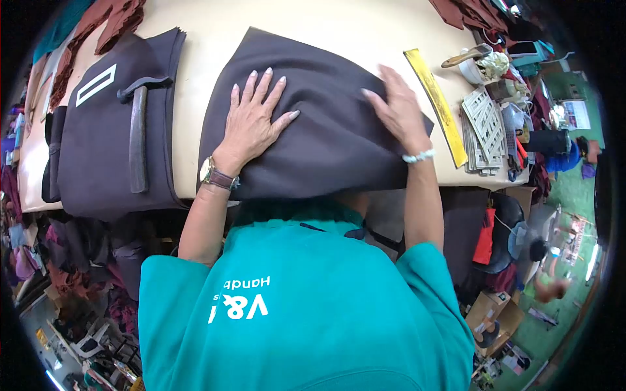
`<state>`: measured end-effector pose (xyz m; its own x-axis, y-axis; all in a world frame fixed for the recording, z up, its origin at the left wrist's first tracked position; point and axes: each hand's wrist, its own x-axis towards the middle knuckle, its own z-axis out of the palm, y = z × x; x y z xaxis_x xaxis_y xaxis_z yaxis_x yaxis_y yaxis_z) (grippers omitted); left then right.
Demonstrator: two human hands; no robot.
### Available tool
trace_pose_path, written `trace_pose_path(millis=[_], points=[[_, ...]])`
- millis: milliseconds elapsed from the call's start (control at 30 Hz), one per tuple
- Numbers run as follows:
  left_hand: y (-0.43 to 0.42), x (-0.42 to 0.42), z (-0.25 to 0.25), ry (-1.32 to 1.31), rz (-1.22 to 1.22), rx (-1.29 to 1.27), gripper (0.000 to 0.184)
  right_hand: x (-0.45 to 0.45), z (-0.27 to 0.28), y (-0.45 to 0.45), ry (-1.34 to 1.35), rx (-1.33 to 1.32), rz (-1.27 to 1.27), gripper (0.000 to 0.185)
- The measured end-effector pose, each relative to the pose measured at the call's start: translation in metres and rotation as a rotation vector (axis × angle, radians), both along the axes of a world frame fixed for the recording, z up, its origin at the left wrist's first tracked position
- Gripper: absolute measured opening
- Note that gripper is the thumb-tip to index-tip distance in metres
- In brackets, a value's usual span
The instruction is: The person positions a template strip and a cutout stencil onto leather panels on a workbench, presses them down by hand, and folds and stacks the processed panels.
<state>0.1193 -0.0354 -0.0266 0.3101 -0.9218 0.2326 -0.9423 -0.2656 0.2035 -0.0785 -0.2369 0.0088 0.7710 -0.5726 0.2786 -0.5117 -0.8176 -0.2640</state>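
A large dark cloth piece (332, 143) lies on the cream tabletop and hangs towards the near edge, with soft ripples across it. My left hand (253, 124), with a watch at the wrist, rests palm down on its left part with fingers spread. My right hand (399, 111), wearing a beaded bracelet, is over the cloth's right edge, its thumb apart from slightly blurred fingers. Whether the right palm presses on the cloth, I cannot tell. Neither hand grips anything.
On the left, a hammer (139, 130) and a white rectangular frame (96, 85) lie on stacked dark cloth (98, 156). To the right are a yellow ruler (438, 107), pale slotted templates (482, 124), a brush (466, 56) and a white tub (471, 70).
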Motion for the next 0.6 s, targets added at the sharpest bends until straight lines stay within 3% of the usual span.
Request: trace_pose_path(millis=[133, 300, 467, 533, 600], points=[[0.004, 0.000, 0.001, -0.005, 0.002, -0.028, 0.063, -0.065, -0.008, -0.001, -0.057, -0.072, -0.176, 0.059], [0.003, -0.001, -0.002, -0.009, 0.008, -0.078, 0.063, -0.081, -0.003, 0.015, -0.093, 0.078, -0.226, 0.022], [0.004, -0.005, 0.005, 0.062, 0.044, -0.037, 0.064, -0.043, -0.007, -0.032, -0.056, -0.050, -0.102, 0.016], [0.005, -0.005, -0.003, 0.007, 0.071, -0.118, 0.064, -0.003, -0.004, -0.061, -0.056, -0.418, -0.047, 0.021], [0.006, -0.006, -0.001, 0.016, 0.121, -0.123, 0.065, 0.016, 0.013, -0.038, -0.065, -0.464, -0.129, 0.031]])
